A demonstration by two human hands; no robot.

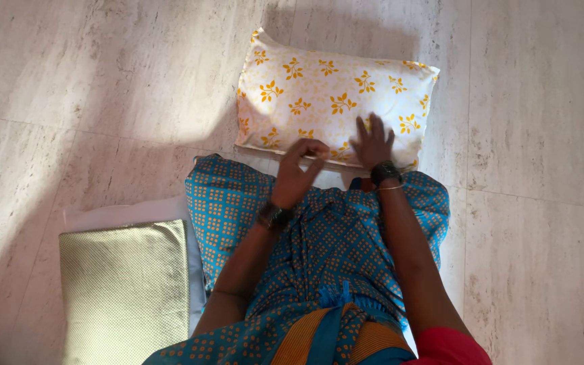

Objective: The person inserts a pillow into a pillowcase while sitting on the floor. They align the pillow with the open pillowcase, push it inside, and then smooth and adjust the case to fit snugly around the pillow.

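While the person sits on the floor, everything lies within arm's reach, near to far:

Lap: blue cloth with orange dotted squares (pixel 346 243) spreads over the knees and fills the near middle of the view.

Folded cloth: a pale green woven piece (pixel 126 284) lies flat at near left, resting on a white sheet (pixel 123 211) whose edge shows along its far side.

Left hand (pixel 295 174): raised above the knees, fingers curled inward with thumb and fingertips drawn close, pinching at the pillow's near edge; whether it truly grips the fabric cannot be told. A dark bangle sits at its wrist.

Right hand (pixel 373 143): open, fingers spread, palm pressed flat on the pillow's near right part; it holds nothing. A dark bangle and a thin one circle the wrist.

Pillow (pixel 326 101): plump, rectangular, in a glossy cream case printed with yellow leaf sprigs; it lies on the floor just beyond the knees, its near edge touching the blue cloth, brightly lit.

Floor (pixel 103 81): pale stone tiles with faint streaks, shadowed at left.
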